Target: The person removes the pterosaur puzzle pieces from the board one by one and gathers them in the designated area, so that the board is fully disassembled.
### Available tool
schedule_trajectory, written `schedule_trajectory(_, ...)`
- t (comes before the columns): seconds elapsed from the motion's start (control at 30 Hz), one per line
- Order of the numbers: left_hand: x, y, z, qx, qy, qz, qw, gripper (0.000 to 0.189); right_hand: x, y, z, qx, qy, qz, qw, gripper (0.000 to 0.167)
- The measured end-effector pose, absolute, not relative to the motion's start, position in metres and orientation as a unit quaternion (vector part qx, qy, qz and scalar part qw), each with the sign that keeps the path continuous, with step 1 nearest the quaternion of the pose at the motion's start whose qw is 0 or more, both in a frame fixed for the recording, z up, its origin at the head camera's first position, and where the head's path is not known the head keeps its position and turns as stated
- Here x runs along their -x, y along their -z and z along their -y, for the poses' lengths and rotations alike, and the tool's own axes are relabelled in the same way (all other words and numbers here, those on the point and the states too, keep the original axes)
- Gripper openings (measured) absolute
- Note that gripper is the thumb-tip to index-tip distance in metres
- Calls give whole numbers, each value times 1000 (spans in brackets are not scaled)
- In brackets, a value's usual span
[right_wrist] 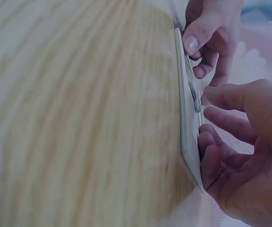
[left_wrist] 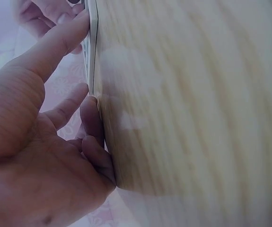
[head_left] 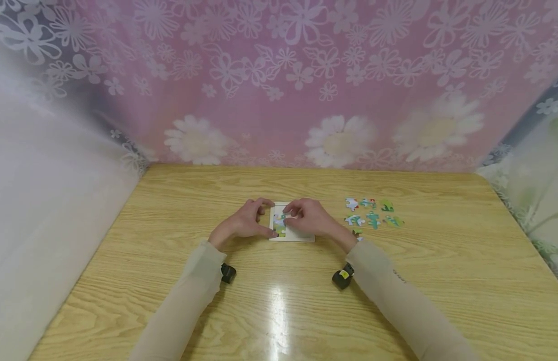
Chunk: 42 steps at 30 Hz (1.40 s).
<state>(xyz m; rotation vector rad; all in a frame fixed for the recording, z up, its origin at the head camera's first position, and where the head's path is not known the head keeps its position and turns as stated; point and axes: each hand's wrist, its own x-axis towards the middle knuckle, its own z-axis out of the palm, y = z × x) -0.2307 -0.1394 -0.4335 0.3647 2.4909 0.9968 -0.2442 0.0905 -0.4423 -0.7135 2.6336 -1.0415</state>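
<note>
A small white-rimmed puzzle tray (head_left: pixel 301 237) lies flat on the table, with joined colourful puzzle pieces (head_left: pixel 279 230) along its left side. My left hand (head_left: pixel 245 220) holds the tray's left end, thumb at the near corner and forefinger at the far one. Over the tray, my right hand (head_left: pixel 311 217) pinches a puzzle piece at the right edge of the joined ones, between thumb and forefinger. The fingertips mostly hide this piece. In the right wrist view the other fingers of the right hand (right_wrist: pixel 249 146) curl over the tray's bare part.
Several loose puzzle pieces (head_left: pixel 373 219) lie to the right of the tray, one partly hidden by the right wrist. The wooden table (head_left: pixel 170 200) meets a flowered curtain (head_left: pixel 270 100) at the back. Black wrist cameras (head_left: pixel 342 278) hang under both wrists.
</note>
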Motion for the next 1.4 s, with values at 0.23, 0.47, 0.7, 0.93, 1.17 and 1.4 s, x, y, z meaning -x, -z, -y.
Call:
schedule_trajectory(0.23, 231, 433, 139, -135, -359, -897, 218, 80, 242, 442, -85, 247, 328, -905, 113, 23)
schedule_trajectory(0.47, 232, 433, 139, -133, -360, -898, 214, 80, 242, 441, -84, 231, 353, -899, 120, 17)
schedule_trajectory(0.7, 233, 432, 138, -126, -364, -897, 219, 80, 243, 437, -82, 219, 362, -898, 118, 13)
schedule_trajectory(0.93, 232, 428, 136, -114, -364, -897, 225, 81, 246, 433, -80, 201, 360, -901, 136, 14)
schedule_trajectory(1.17, 233, 429, 136, -112, -359, -900, 220, 82, 247, 436, -90, 182, 425, -872, 158, 15)
schedule_trajectory(1.4, 231, 435, 140, -134, -351, -902, 214, 82, 241, 431, -115, 166, 493, -836, 176, 21)
